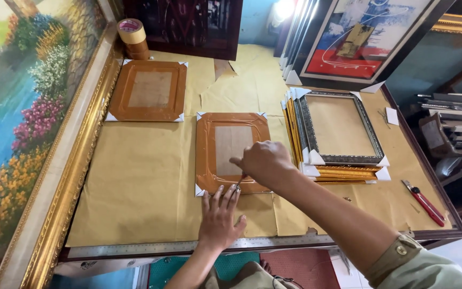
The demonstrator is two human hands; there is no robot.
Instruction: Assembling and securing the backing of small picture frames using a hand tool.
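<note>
Taped frame under right hand, left hand at btm edge.

Small tool under right hand

The left hand lies flat, palm down, fingers spread and pointing away from the body, its bare forearm rising from the near edge of the table. The right hand is curled, knuckles up, fingertips pinched downward just beyond the left fingertips; its forearm crosses in from the lower right, sleeve at the elbow.
</note>
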